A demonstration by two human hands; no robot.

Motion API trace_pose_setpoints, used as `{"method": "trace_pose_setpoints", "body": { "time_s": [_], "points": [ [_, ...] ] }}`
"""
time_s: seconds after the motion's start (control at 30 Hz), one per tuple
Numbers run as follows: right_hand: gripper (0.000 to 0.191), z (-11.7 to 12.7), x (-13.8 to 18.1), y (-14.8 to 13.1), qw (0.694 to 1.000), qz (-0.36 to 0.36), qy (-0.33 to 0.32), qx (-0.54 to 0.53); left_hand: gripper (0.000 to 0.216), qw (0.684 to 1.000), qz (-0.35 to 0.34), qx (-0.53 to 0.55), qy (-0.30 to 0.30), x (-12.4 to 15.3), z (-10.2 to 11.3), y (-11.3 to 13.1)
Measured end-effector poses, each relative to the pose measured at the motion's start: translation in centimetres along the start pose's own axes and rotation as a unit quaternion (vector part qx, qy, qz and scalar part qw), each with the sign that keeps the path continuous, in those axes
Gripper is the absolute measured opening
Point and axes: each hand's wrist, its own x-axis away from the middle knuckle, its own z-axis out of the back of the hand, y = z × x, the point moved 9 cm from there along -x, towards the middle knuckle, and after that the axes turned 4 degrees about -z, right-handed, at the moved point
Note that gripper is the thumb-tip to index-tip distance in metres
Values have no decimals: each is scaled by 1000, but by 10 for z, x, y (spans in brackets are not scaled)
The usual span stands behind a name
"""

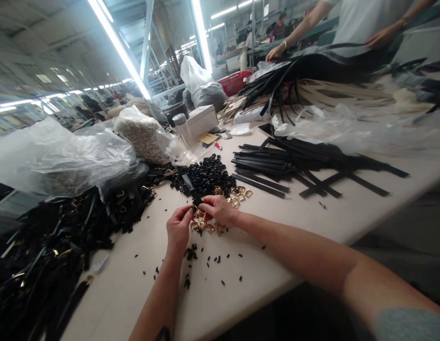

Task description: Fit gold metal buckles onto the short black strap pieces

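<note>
Pale worktable [220,303]: left fingers [186,211], right fingers [207,206] pinched close on black strap [197,201], near gold buckles [209,228].

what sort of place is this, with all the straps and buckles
Probably a factory floor making belts or similar strap goods: black straps and gold buckles are heaped on a worktable, with long ceiling lights above and more people working beyond.
</note>
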Motion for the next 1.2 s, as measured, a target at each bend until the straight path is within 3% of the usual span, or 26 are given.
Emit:
{"method": "trace_pose_setpoints", "body": {
  "time_s": [0.2,0.33,0.43,0.57,0.83,1.03,1.2],
  "points": [
    [18,-5,2,-4,995,35,-13,88,32,988,63,139,29,-2,1,-10],
    [16,-3,3,-5,998,16,-3,62,35,978,102,182,32,-1,-3,-15],
    [15,-5,5,-12,988,39,-13,147,38,975,116,187,41,0,-3,-17],
    [15,-4,6,-18,971,69,-12,230,38,980,100,166,38,-1,-1,-12],
    [16,-4,5,-18,963,62,-27,260,31,998,-4,48,31,-1,8,5],
    [17,-5,6,-20,947,66,-53,311,28,999,-40,-19,3,-2,8,9],
    [16,-9,8,-20,934,81,-100,333,28,999,-6,-24,-36,-4,7,4]
  ]
}}
